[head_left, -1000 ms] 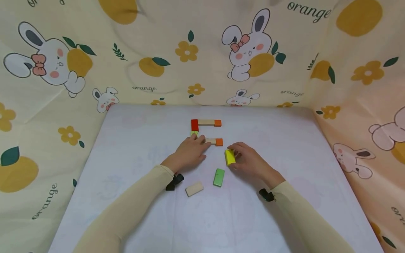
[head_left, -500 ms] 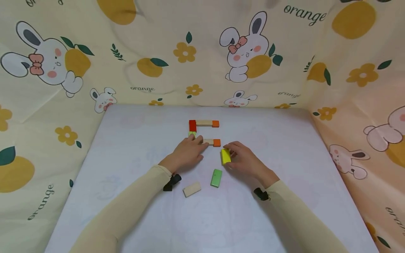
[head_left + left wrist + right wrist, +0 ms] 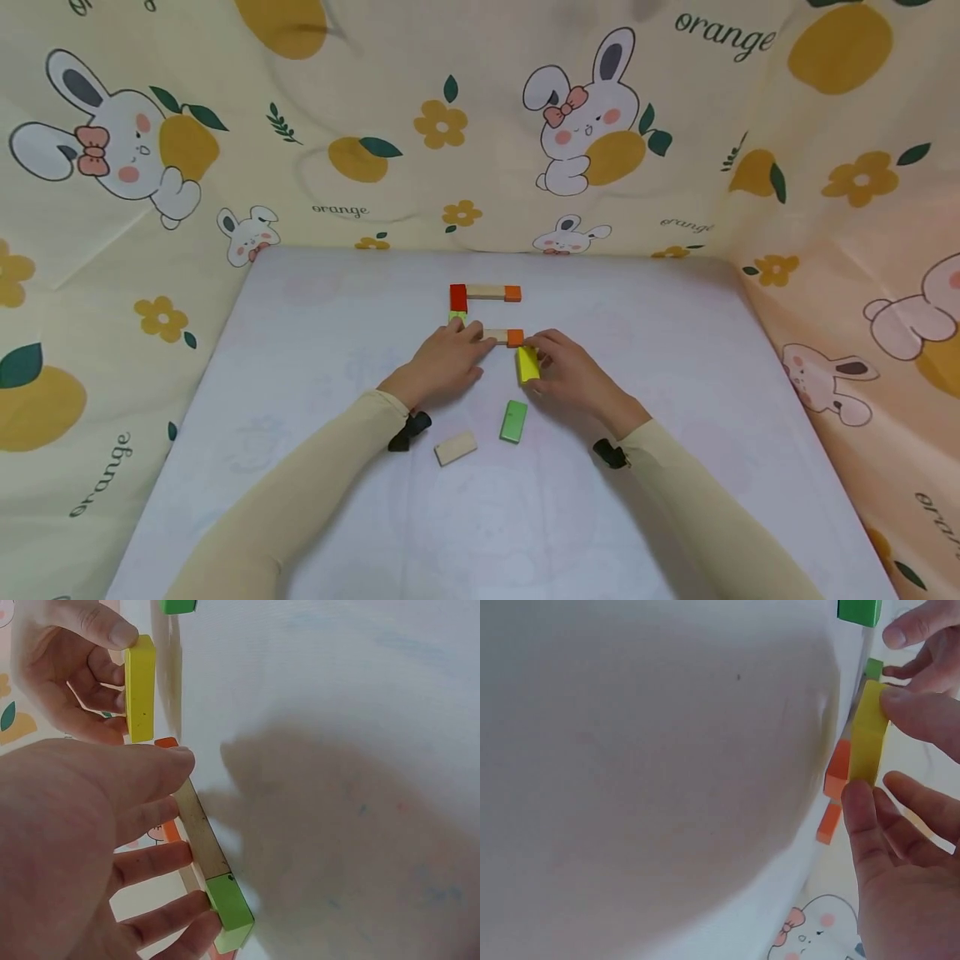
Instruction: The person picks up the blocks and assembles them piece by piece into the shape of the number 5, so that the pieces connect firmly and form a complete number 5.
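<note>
My right hand (image 3: 577, 375) pinches a yellow block (image 3: 527, 365) between thumb and fingertips. The block is held just in front of the near orange block (image 3: 515, 337) in the head view; whether they touch I cannot tell. My left hand (image 3: 442, 358) lies over the near row, its fingers extended. In the left wrist view, its fingertips touch the side of a green block (image 3: 229, 904) and lie along the wooden block (image 3: 202, 825) adjoining it. Behind the left hand stands a red block (image 3: 458, 297). A far wooden block (image 3: 486, 292) runs from it to another orange block (image 3: 512, 293).
Closer to the person, a loose green block (image 3: 513, 422) and a loose plain wooden block (image 3: 455, 448) lie on the white table (image 3: 360, 517). A rabbit-and-orange patterned cloth (image 3: 300, 167) walls in the back and sides.
My right hand has moved left and slightly away from the person, bringing the yellow block closer to the near orange block. The left hand stays at the near row.
</note>
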Demonstrator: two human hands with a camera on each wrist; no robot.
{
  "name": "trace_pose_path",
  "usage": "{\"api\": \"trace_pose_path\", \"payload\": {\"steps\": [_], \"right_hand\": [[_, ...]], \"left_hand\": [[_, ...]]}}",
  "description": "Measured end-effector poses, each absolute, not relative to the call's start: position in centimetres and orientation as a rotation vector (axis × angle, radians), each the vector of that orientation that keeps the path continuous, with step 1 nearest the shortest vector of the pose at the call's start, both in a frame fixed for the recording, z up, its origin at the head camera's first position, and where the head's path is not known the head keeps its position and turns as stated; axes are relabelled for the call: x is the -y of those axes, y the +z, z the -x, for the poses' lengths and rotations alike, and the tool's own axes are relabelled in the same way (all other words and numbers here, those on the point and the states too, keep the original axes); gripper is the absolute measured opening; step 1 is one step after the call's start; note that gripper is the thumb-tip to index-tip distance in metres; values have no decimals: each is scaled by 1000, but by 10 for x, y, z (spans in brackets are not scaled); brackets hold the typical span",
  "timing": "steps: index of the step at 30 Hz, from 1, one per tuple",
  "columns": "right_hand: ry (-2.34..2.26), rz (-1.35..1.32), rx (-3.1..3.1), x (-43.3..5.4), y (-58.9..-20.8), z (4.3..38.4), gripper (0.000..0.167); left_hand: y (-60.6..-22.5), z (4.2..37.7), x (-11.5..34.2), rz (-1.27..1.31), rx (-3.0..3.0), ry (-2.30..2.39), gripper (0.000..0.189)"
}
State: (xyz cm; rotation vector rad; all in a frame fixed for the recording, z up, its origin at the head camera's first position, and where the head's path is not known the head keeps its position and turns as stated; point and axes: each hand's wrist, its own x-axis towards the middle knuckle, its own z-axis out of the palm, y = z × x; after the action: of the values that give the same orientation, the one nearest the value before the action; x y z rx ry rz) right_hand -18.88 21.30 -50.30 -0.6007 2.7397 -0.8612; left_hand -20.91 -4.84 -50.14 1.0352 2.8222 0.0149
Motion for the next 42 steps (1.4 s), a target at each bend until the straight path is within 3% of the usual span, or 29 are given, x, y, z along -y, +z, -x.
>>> {"api": "trace_pose_path", "payload": {"steps": [42], "right_hand": [[-800,617,-2759,-196,-516,200,60]], "left_hand": [[-504,212,48,-1025,-2831,20,55]]}}
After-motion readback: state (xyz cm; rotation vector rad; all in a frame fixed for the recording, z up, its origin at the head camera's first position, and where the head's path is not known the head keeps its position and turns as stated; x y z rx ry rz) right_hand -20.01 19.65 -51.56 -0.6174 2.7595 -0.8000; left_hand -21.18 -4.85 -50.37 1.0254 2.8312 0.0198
